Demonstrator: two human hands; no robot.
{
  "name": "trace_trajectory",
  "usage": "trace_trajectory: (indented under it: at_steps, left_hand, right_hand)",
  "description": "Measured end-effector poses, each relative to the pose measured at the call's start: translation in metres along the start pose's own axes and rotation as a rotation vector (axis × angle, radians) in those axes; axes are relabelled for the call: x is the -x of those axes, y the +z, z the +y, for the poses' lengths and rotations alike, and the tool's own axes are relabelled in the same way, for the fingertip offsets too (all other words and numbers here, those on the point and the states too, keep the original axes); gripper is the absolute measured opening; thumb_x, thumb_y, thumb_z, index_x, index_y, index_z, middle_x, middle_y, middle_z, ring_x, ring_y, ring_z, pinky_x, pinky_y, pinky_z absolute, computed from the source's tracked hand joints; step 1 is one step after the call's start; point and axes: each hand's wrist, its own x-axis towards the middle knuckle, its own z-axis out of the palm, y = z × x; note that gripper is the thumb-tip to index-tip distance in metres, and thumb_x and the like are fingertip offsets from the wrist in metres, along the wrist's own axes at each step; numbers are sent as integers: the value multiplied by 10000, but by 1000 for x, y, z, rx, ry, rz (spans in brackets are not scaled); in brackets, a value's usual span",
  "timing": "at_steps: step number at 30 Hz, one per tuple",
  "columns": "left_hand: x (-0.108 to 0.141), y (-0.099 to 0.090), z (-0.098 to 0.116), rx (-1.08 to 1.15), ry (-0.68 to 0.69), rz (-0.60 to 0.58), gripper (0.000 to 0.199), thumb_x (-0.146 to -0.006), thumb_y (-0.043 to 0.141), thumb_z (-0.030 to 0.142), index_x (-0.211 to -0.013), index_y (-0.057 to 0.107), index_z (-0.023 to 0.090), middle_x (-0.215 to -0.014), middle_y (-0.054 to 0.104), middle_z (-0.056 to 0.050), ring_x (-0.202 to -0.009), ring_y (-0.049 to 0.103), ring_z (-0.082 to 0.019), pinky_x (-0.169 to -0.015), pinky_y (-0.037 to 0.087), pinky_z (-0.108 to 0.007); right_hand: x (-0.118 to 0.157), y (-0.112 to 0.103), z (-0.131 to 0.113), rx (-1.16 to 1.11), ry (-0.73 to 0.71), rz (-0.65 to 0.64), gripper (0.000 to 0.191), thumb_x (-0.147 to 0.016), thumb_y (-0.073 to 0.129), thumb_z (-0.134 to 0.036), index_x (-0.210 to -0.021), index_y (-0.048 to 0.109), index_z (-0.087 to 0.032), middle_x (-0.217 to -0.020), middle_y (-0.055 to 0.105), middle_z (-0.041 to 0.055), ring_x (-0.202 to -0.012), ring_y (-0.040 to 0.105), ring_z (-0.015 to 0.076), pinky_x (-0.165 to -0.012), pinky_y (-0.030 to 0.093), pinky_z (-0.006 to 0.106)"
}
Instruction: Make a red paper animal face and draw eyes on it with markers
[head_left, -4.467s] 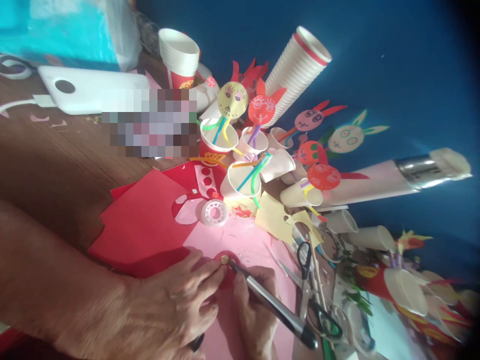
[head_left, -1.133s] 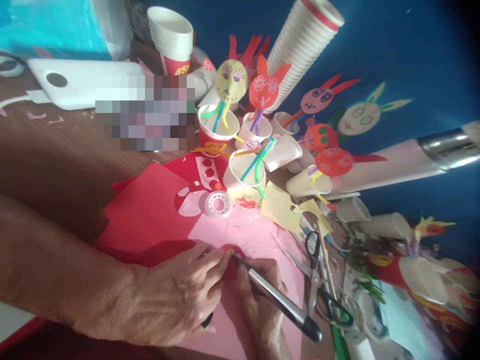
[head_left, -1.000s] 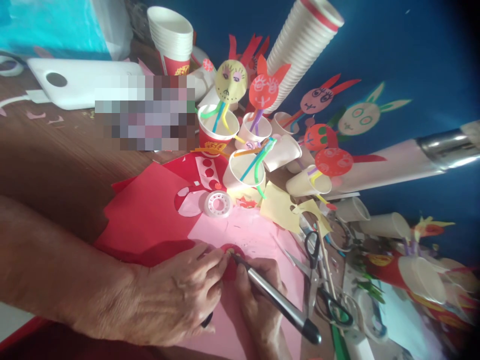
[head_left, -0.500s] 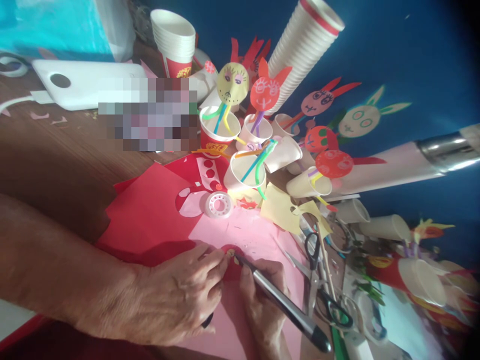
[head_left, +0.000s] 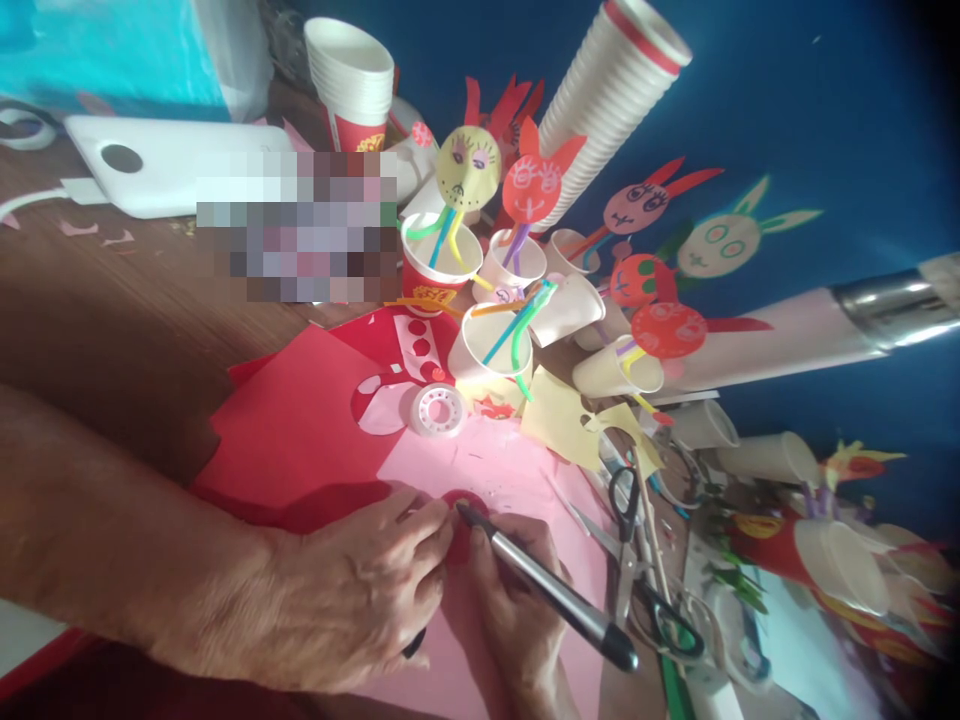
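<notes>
1. The right hand point(head_left: 521, 610) grips a silver-and-black pen point(head_left: 559, 590), its tip on a small pale spot on the red paper disc point(head_left: 469, 545).
2. The left hand point(head_left: 330, 590) has curled fingers at the disc's edge; I cannot tell whether they pinch it. A black object point(head_left: 413, 643), perhaps a cap, shows beneath.
3. The disc lies on pink paper point(head_left: 559, 510), near black-handled scissors point(head_left: 625, 545).
</notes>
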Motion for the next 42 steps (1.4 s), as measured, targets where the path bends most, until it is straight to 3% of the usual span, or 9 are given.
trace_trajectory:
  at_steps: [30, 42]
  left_hand:
    - [0, 1, 0, 12, 12, 8, 452, -964, 546, 557, -1093, 760, 181, -1140, 732, -112, -1143, 555, -350, -953, 412, -511]
    - [0, 1, 1, 41, 5, 3, 424, -948, 583, 522, -1093, 759, 165, -1140, 733, -120, -1144, 555, -357, -940, 431, -515]
  right_hand:
    - [-6, 1, -8, 110, -87, 19, 67, -895, 646, -292, -891, 613, -234, -655, 724, -33, -483, 673, 124, -424, 493, 182]
    - [-2, 4, -2, 52, -33, -2, 73, -895, 656, -277, -898, 596, -237, -671, 728, -21, -521, 693, 137, -444, 512, 190]
